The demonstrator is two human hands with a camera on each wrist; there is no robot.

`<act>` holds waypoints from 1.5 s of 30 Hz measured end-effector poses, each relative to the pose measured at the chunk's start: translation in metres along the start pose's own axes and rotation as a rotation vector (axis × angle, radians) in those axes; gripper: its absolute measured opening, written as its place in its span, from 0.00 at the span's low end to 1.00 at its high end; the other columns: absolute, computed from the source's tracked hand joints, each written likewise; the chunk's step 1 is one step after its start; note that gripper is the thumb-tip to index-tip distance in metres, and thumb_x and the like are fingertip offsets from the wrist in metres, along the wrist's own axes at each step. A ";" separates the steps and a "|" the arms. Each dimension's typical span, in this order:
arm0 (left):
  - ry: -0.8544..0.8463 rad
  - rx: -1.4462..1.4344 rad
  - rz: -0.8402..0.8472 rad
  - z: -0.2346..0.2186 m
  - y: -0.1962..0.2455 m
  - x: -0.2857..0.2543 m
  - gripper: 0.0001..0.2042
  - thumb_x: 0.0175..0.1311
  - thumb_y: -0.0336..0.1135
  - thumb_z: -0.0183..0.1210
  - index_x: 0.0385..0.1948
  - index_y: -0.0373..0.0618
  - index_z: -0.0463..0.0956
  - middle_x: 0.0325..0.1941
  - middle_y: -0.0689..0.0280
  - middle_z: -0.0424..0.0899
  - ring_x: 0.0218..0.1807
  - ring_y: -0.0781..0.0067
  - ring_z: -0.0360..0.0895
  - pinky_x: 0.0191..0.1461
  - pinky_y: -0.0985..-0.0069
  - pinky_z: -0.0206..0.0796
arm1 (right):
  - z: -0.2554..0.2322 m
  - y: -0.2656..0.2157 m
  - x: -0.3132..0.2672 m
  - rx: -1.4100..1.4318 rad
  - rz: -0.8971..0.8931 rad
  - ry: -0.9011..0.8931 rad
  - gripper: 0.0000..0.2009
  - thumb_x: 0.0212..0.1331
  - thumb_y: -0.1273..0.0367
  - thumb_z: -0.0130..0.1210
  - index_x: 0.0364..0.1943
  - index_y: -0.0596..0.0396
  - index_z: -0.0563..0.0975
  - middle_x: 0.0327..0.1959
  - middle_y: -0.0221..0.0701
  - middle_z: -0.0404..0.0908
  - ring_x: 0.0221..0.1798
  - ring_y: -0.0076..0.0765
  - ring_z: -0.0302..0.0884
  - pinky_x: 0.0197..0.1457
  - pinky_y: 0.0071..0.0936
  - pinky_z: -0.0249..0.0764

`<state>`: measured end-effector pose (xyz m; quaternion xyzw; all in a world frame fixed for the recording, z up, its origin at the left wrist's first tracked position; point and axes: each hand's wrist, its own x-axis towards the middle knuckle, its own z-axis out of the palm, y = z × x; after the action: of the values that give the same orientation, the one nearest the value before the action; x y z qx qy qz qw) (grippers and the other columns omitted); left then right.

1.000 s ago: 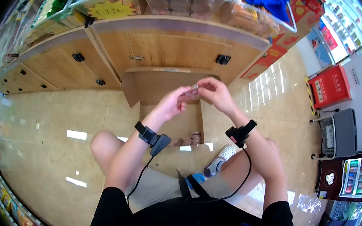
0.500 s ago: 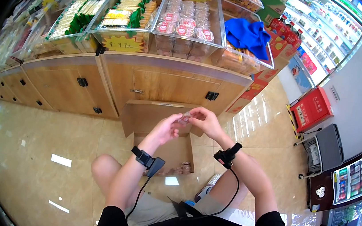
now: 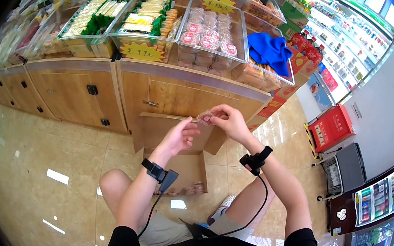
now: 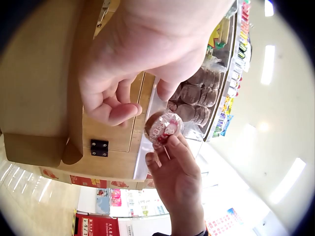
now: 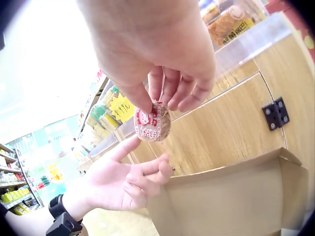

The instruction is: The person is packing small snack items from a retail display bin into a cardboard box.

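Observation:
My right hand (image 3: 221, 118) pinches a small round wrapped snack (image 3: 205, 118) with a red label, seen close in the right wrist view as snack (image 5: 152, 125) and in the left wrist view as snack (image 4: 162, 128). My left hand (image 3: 182, 133) hovers just below and left of it, fingers loosely curled, holding nothing. Both hands are above an open cardboard box (image 3: 187, 168) on the floor, with several wrapped snacks (image 3: 184, 189) at its near end. Above the hands, a clear bin (image 3: 208, 27) holds matching round snacks.
A wooden display counter (image 3: 113, 89) with cabinet doors stands ahead, topped by clear bins of packaged food and yellow price tags. A blue cloth (image 3: 268, 48) lies on the right bin. My bent knees are on the tiled floor; red cases and a cooler stand at right.
My head has tilted up, bringing the bins into view. The hands have parted: the left hand let go and dropped slightly, while the right hand keeps the snack and lifts it.

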<state>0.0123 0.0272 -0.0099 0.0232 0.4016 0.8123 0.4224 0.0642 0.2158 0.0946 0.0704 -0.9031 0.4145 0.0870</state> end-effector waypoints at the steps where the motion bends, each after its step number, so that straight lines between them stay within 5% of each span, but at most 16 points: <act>1: 0.002 -0.005 0.006 -0.001 0.002 -0.001 0.21 0.61 0.55 0.53 0.42 0.46 0.73 0.36 0.67 0.79 0.24 0.83 0.66 0.28 0.84 0.62 | -0.005 -0.006 0.003 -0.015 -0.004 0.006 0.12 0.52 0.70 0.60 0.40 0.61 0.77 0.33 0.28 0.79 0.37 0.21 0.75 0.42 0.20 0.71; 17: -0.060 -0.069 0.139 0.004 0.013 -0.017 0.17 0.62 0.51 0.54 0.39 0.46 0.73 0.35 0.67 0.79 0.22 0.86 0.68 0.25 0.86 0.63 | -0.105 -0.112 0.068 -0.040 -0.175 0.125 0.12 0.53 0.71 0.59 0.40 0.64 0.77 0.34 0.32 0.81 0.38 0.23 0.77 0.44 0.20 0.72; 23: -0.071 -0.088 0.157 0.003 0.016 -0.018 0.16 0.62 0.50 0.54 0.38 0.46 0.74 0.34 0.67 0.79 0.22 0.86 0.68 0.25 0.86 0.63 | -0.119 -0.132 0.105 -0.104 -0.068 0.165 0.14 0.54 0.68 0.59 0.43 0.59 0.77 0.37 0.27 0.80 0.38 0.19 0.73 0.41 0.19 0.70; 31: -0.037 -0.080 0.170 0.000 0.022 -0.025 0.17 0.62 0.51 0.54 0.37 0.46 0.74 0.34 0.68 0.78 0.23 0.85 0.67 0.26 0.86 0.61 | -0.115 -0.134 0.152 0.003 0.101 0.193 0.13 0.50 0.70 0.61 0.41 0.59 0.77 0.34 0.30 0.79 0.34 0.26 0.75 0.36 0.24 0.73; 37: -0.061 -0.095 0.191 -0.006 0.023 -0.023 0.17 0.62 0.51 0.54 0.37 0.46 0.74 0.33 0.68 0.78 0.23 0.85 0.67 0.26 0.86 0.61 | -0.109 -0.129 0.178 0.044 0.238 0.122 0.10 0.54 0.70 0.58 0.40 0.56 0.77 0.35 0.28 0.78 0.38 0.25 0.74 0.42 0.27 0.72; 40: -0.057 -0.101 0.185 -0.004 0.024 -0.023 0.17 0.62 0.51 0.54 0.37 0.45 0.74 0.33 0.68 0.78 0.23 0.85 0.67 0.26 0.86 0.61 | -0.106 -0.121 0.192 0.136 0.277 0.197 0.04 0.49 0.74 0.60 0.29 0.57 0.80 0.30 0.30 0.78 0.34 0.29 0.74 0.33 0.29 0.73; 45: -0.064 -0.110 0.198 -0.005 0.027 -0.025 0.17 0.63 0.50 0.53 0.37 0.45 0.74 0.33 0.68 0.78 0.23 0.85 0.67 0.26 0.86 0.61 | -0.105 -0.111 0.215 0.145 0.373 0.223 0.04 0.49 0.75 0.59 0.30 0.58 0.80 0.31 0.31 0.77 0.34 0.31 0.73 0.34 0.31 0.74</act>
<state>0.0086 -0.0026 0.0122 0.0656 0.3383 0.8697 0.3534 -0.1126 0.2124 0.2895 -0.1379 -0.8531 0.4927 0.1026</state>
